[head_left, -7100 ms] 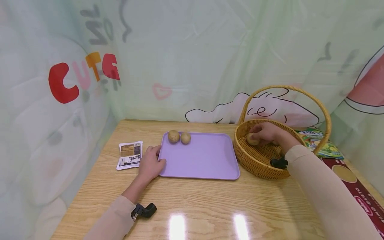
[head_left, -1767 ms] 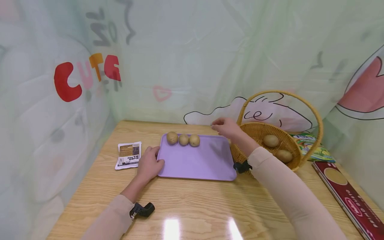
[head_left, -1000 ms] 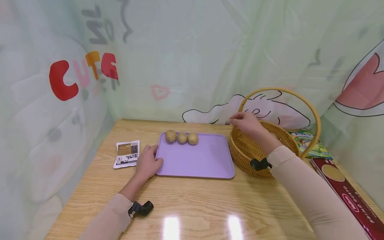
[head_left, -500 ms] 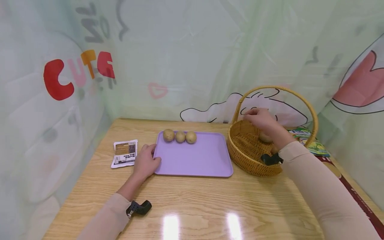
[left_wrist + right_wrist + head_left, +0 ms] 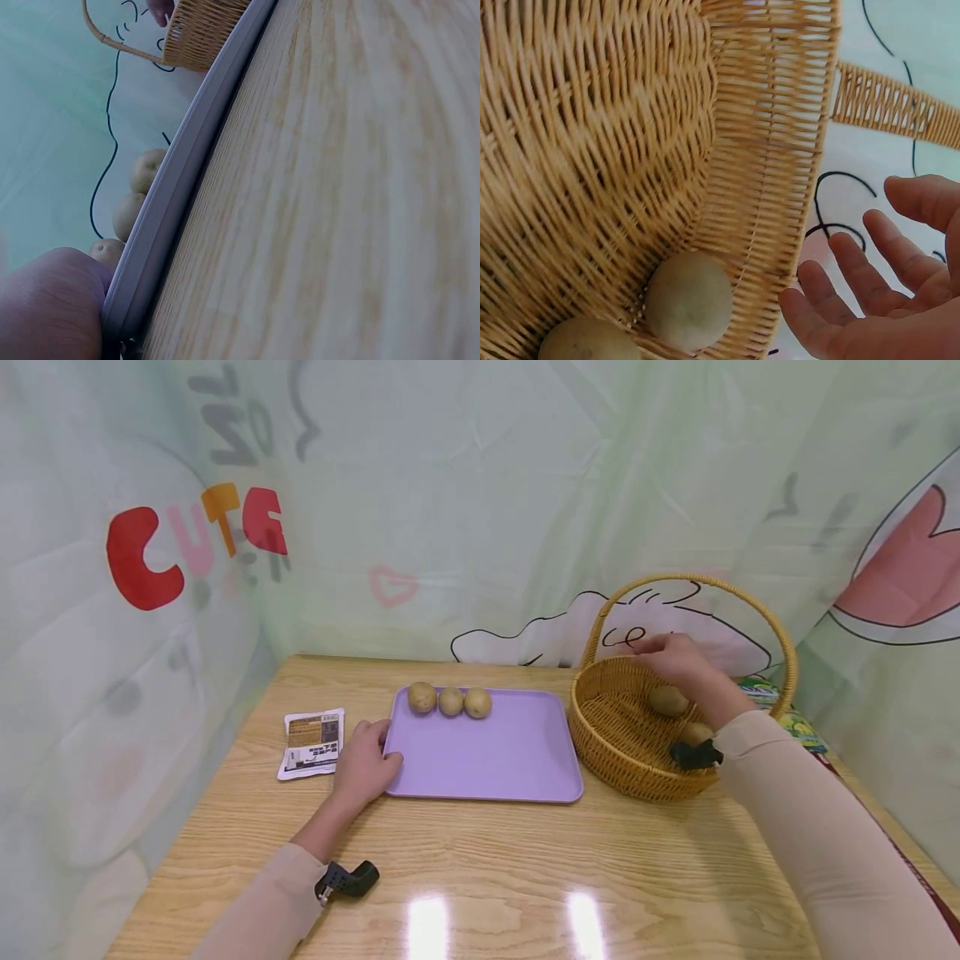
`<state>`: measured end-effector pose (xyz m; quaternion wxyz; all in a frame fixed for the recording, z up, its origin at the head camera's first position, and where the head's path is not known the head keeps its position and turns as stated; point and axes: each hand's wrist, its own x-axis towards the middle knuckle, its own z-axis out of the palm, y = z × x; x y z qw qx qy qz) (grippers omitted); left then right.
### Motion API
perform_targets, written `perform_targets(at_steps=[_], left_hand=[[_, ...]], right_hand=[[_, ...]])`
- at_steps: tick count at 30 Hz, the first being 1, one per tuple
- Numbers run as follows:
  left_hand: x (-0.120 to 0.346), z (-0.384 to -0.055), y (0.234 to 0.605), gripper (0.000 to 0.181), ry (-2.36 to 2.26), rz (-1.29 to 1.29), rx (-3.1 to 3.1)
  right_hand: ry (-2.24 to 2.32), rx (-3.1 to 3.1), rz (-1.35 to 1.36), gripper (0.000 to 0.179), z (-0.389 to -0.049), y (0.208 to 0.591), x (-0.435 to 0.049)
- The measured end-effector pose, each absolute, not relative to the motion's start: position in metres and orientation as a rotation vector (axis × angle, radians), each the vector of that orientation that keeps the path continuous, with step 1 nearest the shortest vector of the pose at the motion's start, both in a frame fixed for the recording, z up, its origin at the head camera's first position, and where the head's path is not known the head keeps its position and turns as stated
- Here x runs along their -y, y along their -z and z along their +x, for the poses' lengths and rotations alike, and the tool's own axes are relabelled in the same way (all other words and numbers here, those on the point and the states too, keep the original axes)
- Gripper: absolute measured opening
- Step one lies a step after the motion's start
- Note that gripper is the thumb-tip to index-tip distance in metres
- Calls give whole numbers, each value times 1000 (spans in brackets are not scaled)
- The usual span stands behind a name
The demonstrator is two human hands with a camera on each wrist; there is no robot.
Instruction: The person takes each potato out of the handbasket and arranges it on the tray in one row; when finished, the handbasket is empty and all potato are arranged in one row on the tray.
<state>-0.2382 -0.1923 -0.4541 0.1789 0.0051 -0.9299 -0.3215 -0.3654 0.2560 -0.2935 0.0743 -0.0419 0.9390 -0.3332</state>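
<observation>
My left hand [image 5: 365, 766] holds the left rim of a lilac tray [image 5: 517, 760], thumb lapping over the edge; the left wrist view shows that hand [image 5: 52, 307] close against the tray's side [image 5: 180, 172]. Three potatoes sit in a row along the tray's back left: one at the corner [image 5: 422, 697], a smaller middle one [image 5: 451, 702] and a right one [image 5: 477, 702]. Over the back of a wicker basket [image 5: 611, 752] hovers my right hand [image 5: 678, 660], fingers loosely spread and bare of any object [image 5: 885, 277]. Below it lie two potatoes, one farther back [image 5: 690, 301], one nearer [image 5: 589, 341].
Left of the tray lies a small printed packet [image 5: 313, 743]. The basket's tall arched handle [image 5: 701, 578] rises beside my right hand. Green packaging [image 5: 802, 727] lies behind the basket, partly hidden by the arm. A printed curtain [image 5: 480, 510] hangs at the table's back.
A third potato has come from the basket onto the tray since the oldest frame. My right hand has swung from above the tray back over the basket. The left hand keeps its place.
</observation>
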Motion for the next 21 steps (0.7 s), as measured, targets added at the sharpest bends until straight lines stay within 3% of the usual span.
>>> perform_targets(at_steps=[12,21], left_hand=[[192,-239,455,56,902,25,2641],[192,-239,454,54,905,37,2642]], right_hand=[[605,-2833,-248,42,-376,311,-279],[418,-2818,-282,43,-377,315,-278]])
